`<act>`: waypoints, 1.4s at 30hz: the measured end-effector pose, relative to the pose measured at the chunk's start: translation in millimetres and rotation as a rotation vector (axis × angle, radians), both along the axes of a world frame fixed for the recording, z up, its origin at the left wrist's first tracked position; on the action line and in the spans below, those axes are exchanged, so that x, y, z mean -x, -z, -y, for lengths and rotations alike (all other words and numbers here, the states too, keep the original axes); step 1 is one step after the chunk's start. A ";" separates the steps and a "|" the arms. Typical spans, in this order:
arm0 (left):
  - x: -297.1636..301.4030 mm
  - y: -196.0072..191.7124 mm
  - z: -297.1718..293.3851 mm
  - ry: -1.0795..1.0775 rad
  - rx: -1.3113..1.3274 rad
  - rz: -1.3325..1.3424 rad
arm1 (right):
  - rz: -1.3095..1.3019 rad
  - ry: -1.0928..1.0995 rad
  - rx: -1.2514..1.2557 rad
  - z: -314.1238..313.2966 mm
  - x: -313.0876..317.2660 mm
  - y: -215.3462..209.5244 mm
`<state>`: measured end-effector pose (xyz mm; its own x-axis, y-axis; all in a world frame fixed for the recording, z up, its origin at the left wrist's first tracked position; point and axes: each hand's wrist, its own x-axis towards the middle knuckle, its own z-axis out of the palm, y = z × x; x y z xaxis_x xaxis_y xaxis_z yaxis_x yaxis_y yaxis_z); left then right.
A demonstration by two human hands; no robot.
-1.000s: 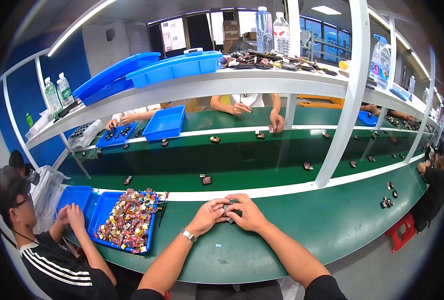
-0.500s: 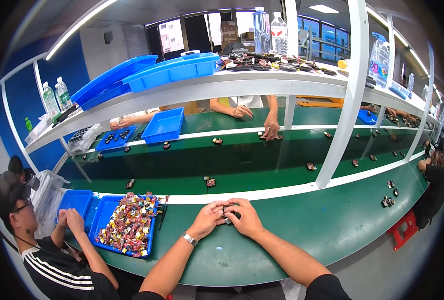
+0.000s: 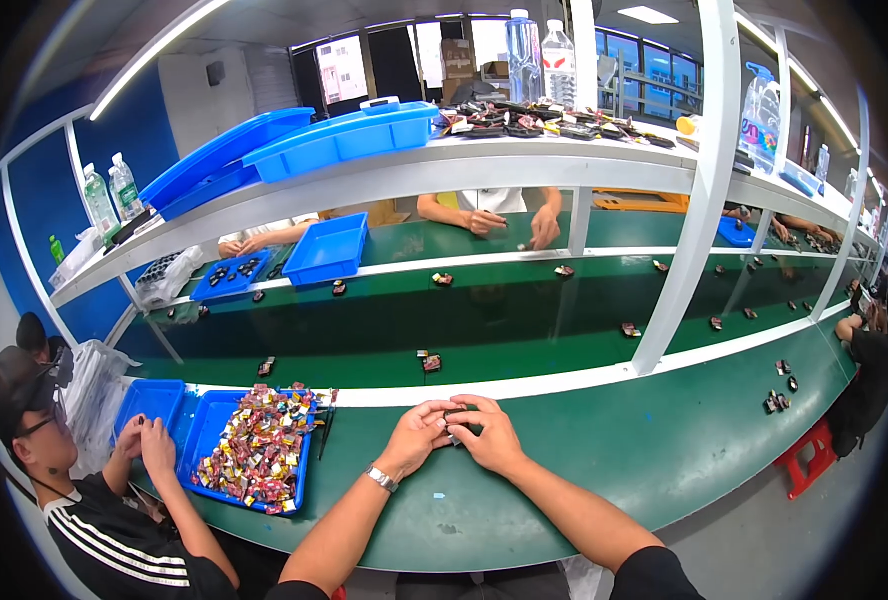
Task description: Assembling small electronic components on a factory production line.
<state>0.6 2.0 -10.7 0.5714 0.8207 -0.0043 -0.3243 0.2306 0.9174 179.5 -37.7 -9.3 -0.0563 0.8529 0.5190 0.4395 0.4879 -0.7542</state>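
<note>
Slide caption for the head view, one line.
Left hand and right hand hold a small dark part over the green bench, right of a blue tray heaped with components.

Only legible-ish bit tbh: partial lettering (image 3: pixel 751 130) on the big clear plastic jug (image 3: pixel 762 104), upper right of frame.

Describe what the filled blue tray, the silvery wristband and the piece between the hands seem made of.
Filled blue tray: likely plastic, smooth, slightly glossy, judging by its uniform colour and moulded rim.
Silvery wristband: probably polished metal, given its bright glints.
Held piece: perhaps plastic, looking black, but mostly hidden.
</note>
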 end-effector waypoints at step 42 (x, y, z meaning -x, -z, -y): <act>-12.0 -5.9 8.8 -0.151 -0.050 -0.118 | 0.047 0.164 -0.170 3.9 6.4 -17.1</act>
